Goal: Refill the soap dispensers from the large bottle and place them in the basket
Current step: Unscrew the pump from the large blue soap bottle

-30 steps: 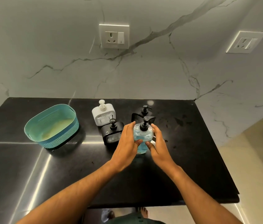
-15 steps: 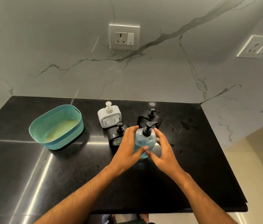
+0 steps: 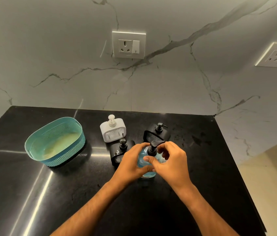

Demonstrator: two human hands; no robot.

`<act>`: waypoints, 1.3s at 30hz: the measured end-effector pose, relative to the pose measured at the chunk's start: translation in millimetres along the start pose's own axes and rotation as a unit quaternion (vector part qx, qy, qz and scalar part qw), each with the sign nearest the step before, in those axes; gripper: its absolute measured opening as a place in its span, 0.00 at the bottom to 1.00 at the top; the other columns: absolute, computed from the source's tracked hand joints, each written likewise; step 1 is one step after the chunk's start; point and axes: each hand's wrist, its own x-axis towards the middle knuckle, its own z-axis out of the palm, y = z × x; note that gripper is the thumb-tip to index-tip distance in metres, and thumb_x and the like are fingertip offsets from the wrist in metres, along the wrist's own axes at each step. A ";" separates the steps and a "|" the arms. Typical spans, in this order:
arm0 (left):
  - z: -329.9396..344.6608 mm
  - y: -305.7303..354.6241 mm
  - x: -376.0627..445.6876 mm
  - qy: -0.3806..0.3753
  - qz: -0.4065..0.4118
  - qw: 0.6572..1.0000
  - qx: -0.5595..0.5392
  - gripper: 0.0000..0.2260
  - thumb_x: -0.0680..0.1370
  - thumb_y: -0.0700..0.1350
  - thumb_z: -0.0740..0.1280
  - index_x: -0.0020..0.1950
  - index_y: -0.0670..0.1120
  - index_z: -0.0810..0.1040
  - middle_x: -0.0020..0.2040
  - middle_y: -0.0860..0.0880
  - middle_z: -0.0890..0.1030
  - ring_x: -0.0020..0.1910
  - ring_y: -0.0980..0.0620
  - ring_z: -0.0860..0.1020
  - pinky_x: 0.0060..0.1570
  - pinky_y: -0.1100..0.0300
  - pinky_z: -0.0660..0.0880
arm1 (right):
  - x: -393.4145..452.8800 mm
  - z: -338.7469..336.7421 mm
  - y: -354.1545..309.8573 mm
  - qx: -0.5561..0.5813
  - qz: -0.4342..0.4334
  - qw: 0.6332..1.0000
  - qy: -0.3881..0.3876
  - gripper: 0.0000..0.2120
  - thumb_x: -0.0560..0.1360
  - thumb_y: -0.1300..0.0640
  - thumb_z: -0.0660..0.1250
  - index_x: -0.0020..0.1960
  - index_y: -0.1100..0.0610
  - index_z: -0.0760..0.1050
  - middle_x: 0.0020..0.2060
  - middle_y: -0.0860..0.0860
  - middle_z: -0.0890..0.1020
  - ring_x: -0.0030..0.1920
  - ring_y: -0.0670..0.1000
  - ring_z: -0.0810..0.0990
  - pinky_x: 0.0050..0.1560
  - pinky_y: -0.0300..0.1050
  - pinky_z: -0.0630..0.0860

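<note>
- While the left hand (image 3: 131, 163) wraps round the body of the large bottle (image 3: 147, 165), thumb across the front, it pins the blue bottle upright on the black surface (image 3: 66, 193) — that looks like a brace against twisting.
- Right hand (image 3: 171, 163) is up at the neck, fingers curled in around the base of the black pump (image 3: 154, 146); a grip like that suits unscrewing the pump, I'd judge, so soap can be poured.
- Just behind and left of the bottle sits a black dispenser (image 3: 120, 153), pump on, close to the left hand's knuckles — handy for the first pour.
- Second black dispenser (image 3: 157, 133) stands behind the bottle, and a white dispenser (image 3: 112, 129) is further back-left; all three look capped, so refilling seems not yet begun.
- Well off to the left, the teal basket (image 3: 32, 150) waits apart from the cluster, holding no dispenser, out of the way of any spills.
- Behind it all, a marble wall (image 3: 66, 48) with a socket (image 3: 129, 44).
</note>
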 end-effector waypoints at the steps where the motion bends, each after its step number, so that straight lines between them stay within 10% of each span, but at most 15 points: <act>1: 0.2 0.5 0.2 0.001 -0.001 1.000 -0.001 0.32 0.68 0.60 0.76 0.70 0.56 0.73 0.61 0.65 0.77 0.63 0.67 0.76 0.61 0.71 0.72 | -0.4 1.9 0.6 -0.005 -0.001 1.000 0.006 0.19 0.64 0.44 0.83 0.46 0.48 0.76 0.40 0.38 0.77 0.41 0.43 0.78 0.40 0.33 0.74; 8: -1.4 6.6 -3.4 0.008 -0.005 1.000 0.001 0.31 0.70 0.56 0.78 0.68 0.72 0.68 0.63 0.67 0.77 0.65 0.62 0.77 0.64 0.66 0.75 | 5.4 -2.8 8.3 0.030 -0.061 0.995 -0.066 0.14 0.70 0.60 0.79 0.54 0.55 0.82 0.49 0.42 0.81 0.52 0.44 0.80 0.51 0.41 0.79; 15: 1.6 2.4 -2.4 0.005 -0.016 1.000 0.023 0.30 0.72 0.50 0.79 0.70 0.62 0.69 0.62 0.66 0.76 0.65 0.69 0.74 0.65 0.67 0.74 | 11.7 -6.0 -3.9 0.008 -0.010 0.997 -0.070 0.24 0.65 0.45 0.82 0.55 0.50 0.77 0.47 0.41 0.77 0.49 0.42 0.77 0.48 0.33 0.75; 18: 1.9 3.1 -4.5 0.010 -0.015 1.000 0.018 0.31 0.71 0.53 0.77 0.69 0.62 0.67 0.61 0.69 0.73 0.63 0.75 0.71 0.62 0.76 0.68 | 10.9 -1.8 -7.9 0.004 -0.016 0.999 -0.041 0.20 0.66 0.52 0.83 0.54 0.50 0.78 0.46 0.40 0.78 0.48 0.41 0.79 0.48 0.29 0.75; 23: 2.1 1.9 -2.7 0.011 -0.018 1.000 0.016 0.31 0.72 0.50 0.79 0.74 0.53 0.72 0.67 0.59 0.78 0.67 0.62 0.75 0.67 0.60 0.75 | 10.9 -9.6 -6.4 0.061 0.001 0.992 -0.108 0.32 0.69 0.62 0.77 0.72 0.53 0.74 0.61 0.44 0.81 0.62 0.41 0.79 0.64 0.36 0.76; 26: 2.5 1.2 -2.8 0.011 -0.014 1.000 0.022 0.31 0.73 0.48 0.78 0.74 0.56 0.71 0.66 0.59 0.78 0.67 0.62 0.75 0.67 0.59 0.75 | 12.3 -6.0 -9.0 -0.001 -0.002 0.997 -0.081 0.31 0.66 0.50 0.82 0.67 0.50 0.75 0.55 0.42 0.79 0.56 0.41 0.78 0.57 0.33 0.77; 32: 2.6 -1.7 -3.1 0.003 -0.025 0.999 0.023 0.32 0.72 0.48 0.80 0.72 0.59 0.69 0.64 0.68 0.74 0.65 0.71 0.73 0.65 0.73 0.70 | 11.6 -10.6 -13.1 0.058 0.007 0.994 -0.092 0.31 0.68 0.67 0.75 0.70 0.54 0.75 0.57 0.45 0.82 0.58 0.43 0.81 0.60 0.43 0.80; 39: 3.6 -5.4 -2.8 0.005 -0.023 0.999 0.027 0.33 0.72 0.51 0.78 0.75 0.52 0.71 0.65 0.61 0.75 0.65 0.68 0.74 0.66 0.67 0.72 | 13.6 -6.1 -19.2 -0.028 -0.011 0.998 -0.054 0.25 0.68 0.55 0.81 0.61 0.51 0.75 0.49 0.43 0.80 0.49 0.43 0.80 0.52 0.40 0.81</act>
